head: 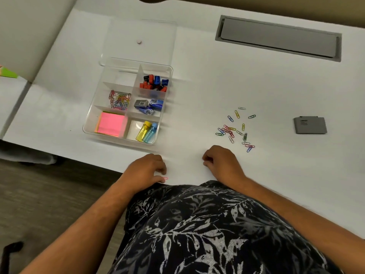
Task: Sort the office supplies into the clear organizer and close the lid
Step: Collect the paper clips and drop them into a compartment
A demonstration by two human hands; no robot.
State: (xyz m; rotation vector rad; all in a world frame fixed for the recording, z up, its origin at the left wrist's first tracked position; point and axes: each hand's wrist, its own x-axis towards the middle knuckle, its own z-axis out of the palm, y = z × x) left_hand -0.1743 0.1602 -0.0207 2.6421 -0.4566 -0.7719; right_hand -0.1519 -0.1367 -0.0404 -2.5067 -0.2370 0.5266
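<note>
The clear organizer (89, 123) sits open on the white table, left of centre. Its compartments hold coloured paper clips (119, 100), red, blue and black sharpeners (155, 83), staple boxes (149, 106), pink sticky notes (110, 124) and yellow and blue tubes (147, 131). Its clear lid (141, 39) lies flat behind it. Several loose paper clips (236, 128) are scattered to the right. My left hand (147, 170) rests at the table's front edge with a pink paper clip (165, 178) pinched at its fingertips. My right hand (222, 162) is curled beside it; whether it holds anything is hidden.
A small grey box (310, 125) lies at the right. A grey cable hatch (278, 37) is set into the table at the back right. Green paper (7, 73) shows at the far left edge. The table's front edge runs just under my hands.
</note>
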